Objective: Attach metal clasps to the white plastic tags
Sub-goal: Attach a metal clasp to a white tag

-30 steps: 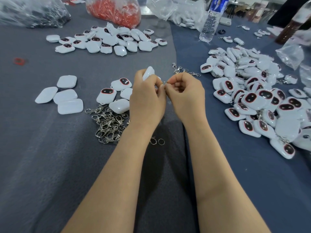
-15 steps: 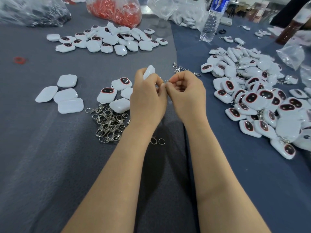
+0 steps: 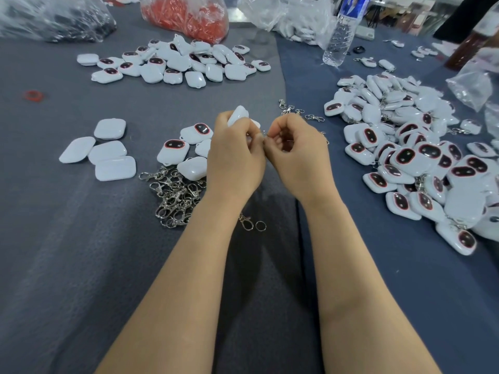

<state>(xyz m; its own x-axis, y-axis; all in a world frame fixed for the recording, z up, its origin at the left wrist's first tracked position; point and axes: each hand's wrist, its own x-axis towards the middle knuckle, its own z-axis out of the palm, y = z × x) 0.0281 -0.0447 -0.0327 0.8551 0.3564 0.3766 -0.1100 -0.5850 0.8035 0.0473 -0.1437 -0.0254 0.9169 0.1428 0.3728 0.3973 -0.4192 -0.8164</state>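
Bright, flat white light falls from overhead, so shadows stay soft. The one deep patch lies on the cloth under and between the forearms. The clear bags at the far edge throw white glare, and the glossy pile on the right carries small highlights. The left hand and right hand look slightly soft. The tag reads clean, but the clasp the right one pinches is only a glint. The wide lens bends the edges, the bottle leans, and the far room blurs.
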